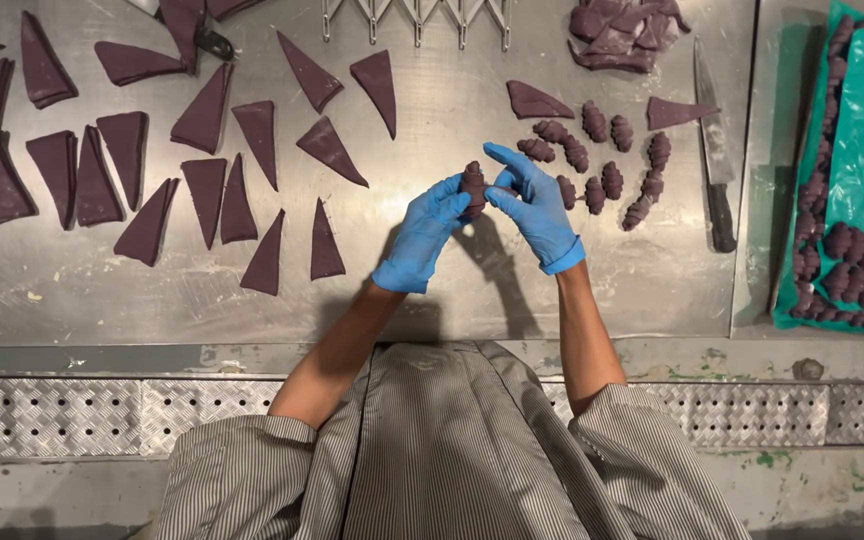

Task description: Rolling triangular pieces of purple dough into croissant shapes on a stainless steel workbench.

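Left hand [422, 235] and right hand [537, 205], both gloved, pinch one rolled purple dough piece [472, 187] between their fingertips, raised above the worktop [452, 290]. It appears soft, light and easily dented; grip lightly at both ends.

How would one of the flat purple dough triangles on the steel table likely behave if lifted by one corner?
A dough triangle would probably droop and stretch, since it lies thin and flat on the steel table. It likely deforms easily: the hands hold a rolled piece of the same dough. Unlikely to roll.
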